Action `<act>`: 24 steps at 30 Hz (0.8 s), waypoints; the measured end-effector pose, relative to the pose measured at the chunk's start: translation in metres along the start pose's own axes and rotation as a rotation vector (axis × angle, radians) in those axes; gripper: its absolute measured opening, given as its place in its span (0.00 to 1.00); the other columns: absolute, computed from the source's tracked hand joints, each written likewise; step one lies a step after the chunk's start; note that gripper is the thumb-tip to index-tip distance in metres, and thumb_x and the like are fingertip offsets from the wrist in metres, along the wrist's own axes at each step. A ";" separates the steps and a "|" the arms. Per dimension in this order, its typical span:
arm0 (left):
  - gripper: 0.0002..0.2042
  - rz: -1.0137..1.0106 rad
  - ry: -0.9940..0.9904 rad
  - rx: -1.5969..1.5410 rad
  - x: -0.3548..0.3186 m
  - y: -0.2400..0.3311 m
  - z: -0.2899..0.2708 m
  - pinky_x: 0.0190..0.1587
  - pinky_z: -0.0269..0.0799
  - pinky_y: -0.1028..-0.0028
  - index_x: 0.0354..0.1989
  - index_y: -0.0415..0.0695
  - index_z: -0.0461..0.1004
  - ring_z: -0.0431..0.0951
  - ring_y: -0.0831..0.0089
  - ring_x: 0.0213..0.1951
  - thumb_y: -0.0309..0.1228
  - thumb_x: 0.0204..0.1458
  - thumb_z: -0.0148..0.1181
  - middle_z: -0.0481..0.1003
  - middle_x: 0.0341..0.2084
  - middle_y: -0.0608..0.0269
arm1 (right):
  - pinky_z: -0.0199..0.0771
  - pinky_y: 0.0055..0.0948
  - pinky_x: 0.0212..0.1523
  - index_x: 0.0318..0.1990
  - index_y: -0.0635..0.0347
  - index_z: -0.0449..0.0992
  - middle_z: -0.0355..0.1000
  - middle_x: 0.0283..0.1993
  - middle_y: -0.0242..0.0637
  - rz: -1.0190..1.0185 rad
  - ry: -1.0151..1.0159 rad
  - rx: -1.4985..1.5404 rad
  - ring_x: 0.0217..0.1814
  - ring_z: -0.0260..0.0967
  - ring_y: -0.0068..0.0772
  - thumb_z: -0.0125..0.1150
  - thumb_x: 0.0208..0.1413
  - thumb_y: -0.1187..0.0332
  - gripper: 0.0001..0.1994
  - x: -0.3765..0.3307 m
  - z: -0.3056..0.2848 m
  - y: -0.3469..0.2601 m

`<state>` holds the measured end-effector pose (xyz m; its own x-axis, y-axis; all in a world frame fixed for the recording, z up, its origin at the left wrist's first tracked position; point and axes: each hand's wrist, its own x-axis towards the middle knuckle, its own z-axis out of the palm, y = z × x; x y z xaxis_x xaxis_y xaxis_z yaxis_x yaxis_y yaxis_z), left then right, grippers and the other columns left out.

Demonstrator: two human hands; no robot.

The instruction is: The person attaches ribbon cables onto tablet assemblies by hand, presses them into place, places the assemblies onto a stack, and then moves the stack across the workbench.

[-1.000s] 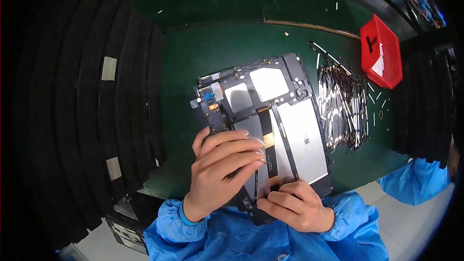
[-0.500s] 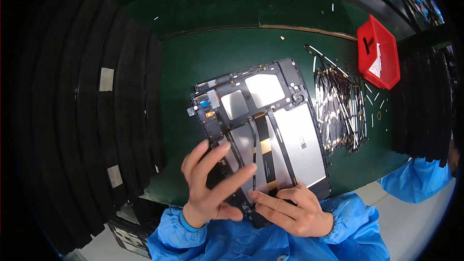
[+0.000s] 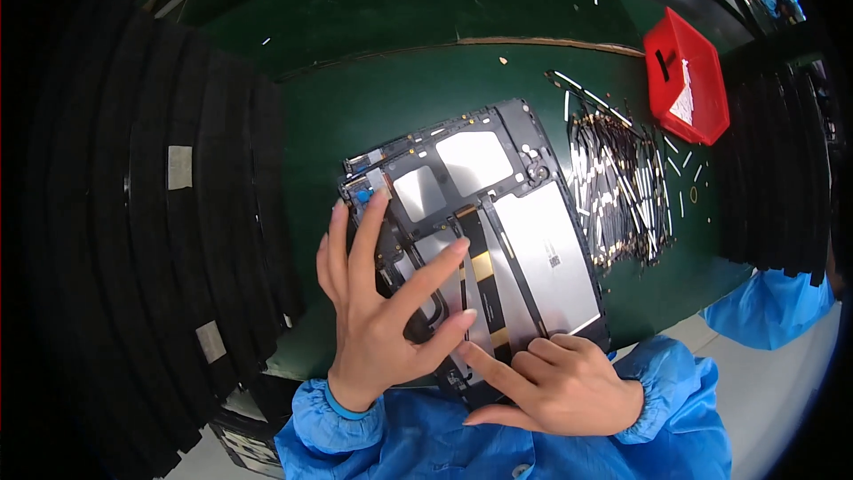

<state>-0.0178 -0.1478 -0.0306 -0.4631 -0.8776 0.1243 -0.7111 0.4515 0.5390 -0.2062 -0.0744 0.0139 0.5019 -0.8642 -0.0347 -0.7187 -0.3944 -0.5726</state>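
Observation:
An opened tablet [image 3: 555, 240] lies tilted on the green bench, showing silver panels, circuit parts and a broad black ribbon cable [image 3: 487, 293] with gold bands. My left hand [image 3: 369, 329] spreads over its left side; the index fingertip and thumb rest along a narrow black flex strip [image 3: 463, 283]. The other left fingers reach toward the small blue part at the upper left. My right hand [image 3: 569, 387] lies over the tablet's near edge. Its index finger is stretched to the strip's lower part, close to the left thumb, the thumb points out, and the remaining fingers are curled.
Right of the tablet is a heap of thin black-and-white strips [image 3: 617, 196]. A red bin [image 3: 697, 89] holding white scraps stands beyond it. Black stacked trays [image 3: 209, 213] line the left side, and more dark stacks [image 3: 782, 178] stand right. A blue sleeve [image 3: 771, 309] of another person shows at right.
My left hand has come down onto the tablet, its fingers moving up and spreading. On my right hand, the index finger now reaches out alone and the thumb has come out sideways.

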 end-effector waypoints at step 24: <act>0.33 -0.413 0.343 -0.721 -0.075 0.061 0.022 0.59 0.55 0.65 0.59 0.28 0.56 0.54 0.53 0.62 0.26 0.44 0.61 0.45 0.63 0.44 | 0.43 0.17 0.17 0.50 0.72 0.71 0.48 0.13 0.28 0.619 0.264 0.544 0.16 0.43 0.12 0.71 0.42 0.69 0.26 -0.045 -0.017 0.051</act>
<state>-0.0375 -0.0509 -0.0254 0.0219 -0.9996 -0.0155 -0.2275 -0.0201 0.9736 -0.2742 -0.0608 0.0004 -0.0800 -0.9450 -0.3172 -0.4620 0.3171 -0.8282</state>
